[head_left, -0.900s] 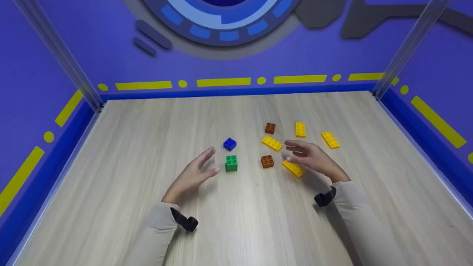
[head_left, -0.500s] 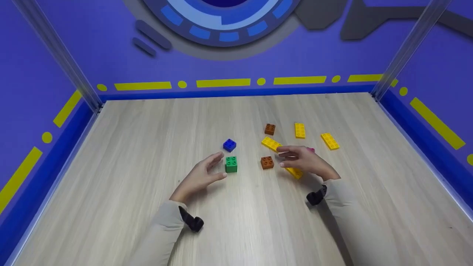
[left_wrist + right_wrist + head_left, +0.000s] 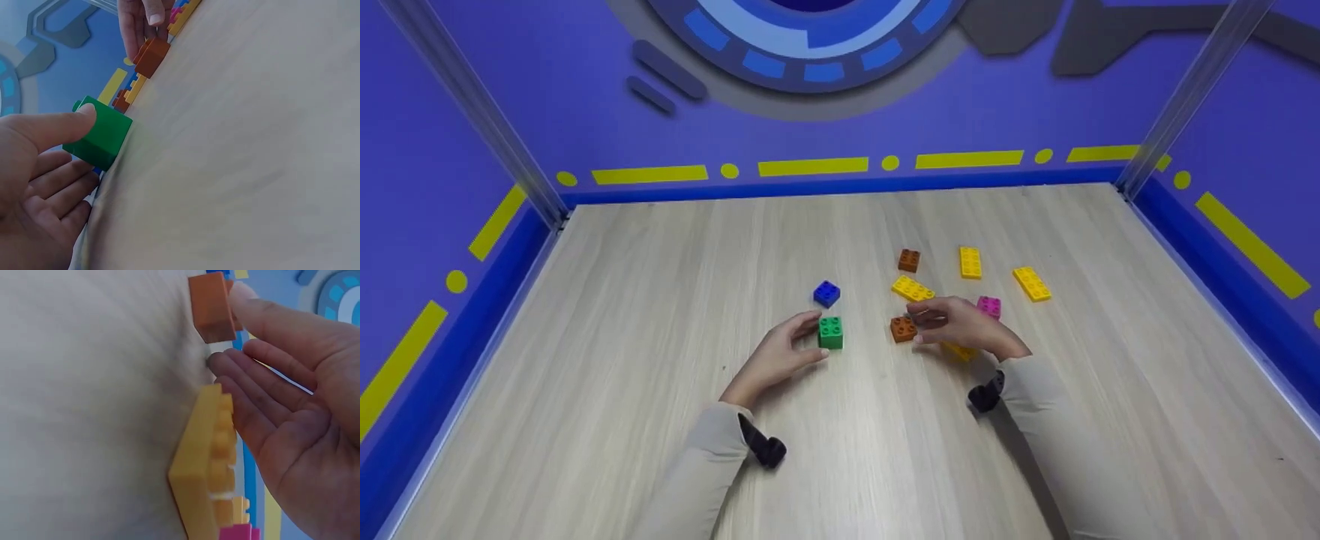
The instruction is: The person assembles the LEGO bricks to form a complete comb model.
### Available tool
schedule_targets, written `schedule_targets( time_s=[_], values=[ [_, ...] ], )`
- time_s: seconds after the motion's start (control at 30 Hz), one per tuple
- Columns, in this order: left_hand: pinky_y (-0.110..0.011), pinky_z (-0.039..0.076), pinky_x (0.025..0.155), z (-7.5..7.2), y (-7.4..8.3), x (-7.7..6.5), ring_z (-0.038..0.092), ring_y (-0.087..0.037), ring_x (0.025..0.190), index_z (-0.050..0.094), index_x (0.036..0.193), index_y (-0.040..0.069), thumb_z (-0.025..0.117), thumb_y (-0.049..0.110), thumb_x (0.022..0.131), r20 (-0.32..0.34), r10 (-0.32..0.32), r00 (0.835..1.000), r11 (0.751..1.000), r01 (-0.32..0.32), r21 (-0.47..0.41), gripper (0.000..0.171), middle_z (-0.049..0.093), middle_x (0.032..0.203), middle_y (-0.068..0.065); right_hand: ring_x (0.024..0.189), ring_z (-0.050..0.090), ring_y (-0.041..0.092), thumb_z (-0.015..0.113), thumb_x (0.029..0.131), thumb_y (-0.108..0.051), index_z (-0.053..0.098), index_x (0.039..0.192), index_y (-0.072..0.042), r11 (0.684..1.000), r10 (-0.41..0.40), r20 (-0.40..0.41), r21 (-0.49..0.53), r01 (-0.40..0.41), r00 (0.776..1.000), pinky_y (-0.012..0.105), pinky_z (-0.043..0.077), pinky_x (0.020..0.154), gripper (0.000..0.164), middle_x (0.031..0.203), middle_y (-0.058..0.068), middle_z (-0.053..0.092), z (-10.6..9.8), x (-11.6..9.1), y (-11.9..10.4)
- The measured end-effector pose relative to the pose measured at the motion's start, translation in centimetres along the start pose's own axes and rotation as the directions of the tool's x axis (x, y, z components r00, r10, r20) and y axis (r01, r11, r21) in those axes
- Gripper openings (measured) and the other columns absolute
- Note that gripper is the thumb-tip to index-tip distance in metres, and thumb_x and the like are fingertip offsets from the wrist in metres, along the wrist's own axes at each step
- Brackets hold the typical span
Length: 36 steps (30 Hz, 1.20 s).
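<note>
My left hand (image 3: 780, 358) is at the left side of the green block (image 3: 831, 332), thumb and fingers spread around its near and far sides. In the left wrist view the thumb overlaps the green block (image 3: 101, 135); whether it touches cannot be told. My right hand (image 3: 960, 326) reaches over a yellow brick (image 3: 962, 352) to the nearer brown brick (image 3: 902, 328). Its thumb and fingertips come to that brick's right side, fingers loosely bent. In the right wrist view the thumb lies close to the brown brick (image 3: 211, 306), with the yellow brick (image 3: 194, 455) beneath the hand.
A blue brick (image 3: 826, 293) lies behind the green block. Beyond the right hand are another brown brick (image 3: 909, 260), yellow bricks (image 3: 970, 262) and a pink brick (image 3: 989, 307). Blue-purple walls (image 3: 840, 135) enclose the wooden table (image 3: 660, 300) at the back and sides.
My left hand has moved right, up to the green block. My right hand has moved left toward the nearer brown brick, uncovering the pink brick. The bricks have stayed in place.
</note>
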<state>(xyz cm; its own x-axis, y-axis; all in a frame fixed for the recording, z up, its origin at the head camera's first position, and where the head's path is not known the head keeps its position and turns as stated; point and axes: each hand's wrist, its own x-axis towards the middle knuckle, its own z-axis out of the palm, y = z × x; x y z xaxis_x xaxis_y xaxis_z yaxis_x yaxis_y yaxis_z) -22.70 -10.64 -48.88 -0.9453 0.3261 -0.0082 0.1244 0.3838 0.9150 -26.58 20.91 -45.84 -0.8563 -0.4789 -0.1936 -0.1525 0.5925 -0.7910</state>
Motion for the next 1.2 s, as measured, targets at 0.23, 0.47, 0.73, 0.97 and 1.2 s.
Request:
schedule_targets(
  time_s=[0.23,0.47,0.73,0.97,1.2],
  values=[
    [-0.044,0.037,0.112,0.6,0.3,0.0,0.05,-0.03,0.129,0.05,0.138,0.007,0.071,0.012,0.085,-0.068,-0.03,0.997,0.999,0.033,0.038,0.057,0.056,0.136,-0.014,0.116,0.059,0.03,0.073,0.084,-0.017,0.058,0.131,-0.004,0.997,-0.04,-0.046,-0.073,0.037,0.998,0.045,0.048,0.101,0.051,0.129,0.014,0.061,0.7,0.5,-0.1],
    [-0.041,0.042,0.108,1.0,0.6,0.1,0.055,-0.027,0.124,0.056,0.132,0.008,0.068,0.014,0.088,-0.12,-0.027,0.992,0.996,0.037,0.083,0.046,0.061,0.13,-0.012,0.11,0.06,0.027,0.075,0.083,-0.017,0.064,0.124,-0.007,0.994,-0.058,-0.079,-0.096,0.05,0.995,0.043,0.05,0.099,0.043,0.123,0.012,0.063,1.0,0.6,0.0],
    [-0.041,0.043,0.107,1.1,0.7,-0.2,0.055,-0.025,0.123,0.057,0.13,0.009,0.067,0.015,0.09,-0.102,-0.029,0.994,0.994,0.039,0.1,0.042,0.061,0.128,-0.01,0.109,0.059,0.026,0.074,0.083,-0.018,0.066,0.121,-0.008,0.99,-0.042,-0.081,-0.141,0.031,0.996,0.043,0.05,0.1,0.04,0.122,0.01,0.064,1.2,0.8,0.0],
    [-0.042,0.043,0.106,1.1,0.8,-0.5,0.056,-0.025,0.121,0.058,0.129,0.008,0.068,0.015,0.088,-0.101,-0.036,0.994,0.994,0.046,0.099,0.043,0.062,0.126,-0.01,0.111,0.058,0.026,0.075,0.083,-0.017,0.065,0.122,-0.01,0.992,-0.012,-0.084,-0.128,0.001,0.996,0.044,0.049,0.101,0.041,0.125,0.01,0.063,1.3,0.9,-0.1],
    [-0.042,0.044,0.105,1.2,0.6,-0.6,0.057,-0.026,0.12,0.058,0.128,0.006,0.068,0.013,0.087,-0.101,-0.024,0.995,0.993,0.035,0.117,0.042,0.063,0.125,-0.011,0.112,0.059,0.026,0.074,0.083,-0.016,0.064,0.124,-0.012,0.993,-0.001,-0.072,-0.118,-0.008,0.997,0.043,0.049,0.101,0.042,0.126,0.008,0.062,1.4,0.9,-0.3]
  ],
)
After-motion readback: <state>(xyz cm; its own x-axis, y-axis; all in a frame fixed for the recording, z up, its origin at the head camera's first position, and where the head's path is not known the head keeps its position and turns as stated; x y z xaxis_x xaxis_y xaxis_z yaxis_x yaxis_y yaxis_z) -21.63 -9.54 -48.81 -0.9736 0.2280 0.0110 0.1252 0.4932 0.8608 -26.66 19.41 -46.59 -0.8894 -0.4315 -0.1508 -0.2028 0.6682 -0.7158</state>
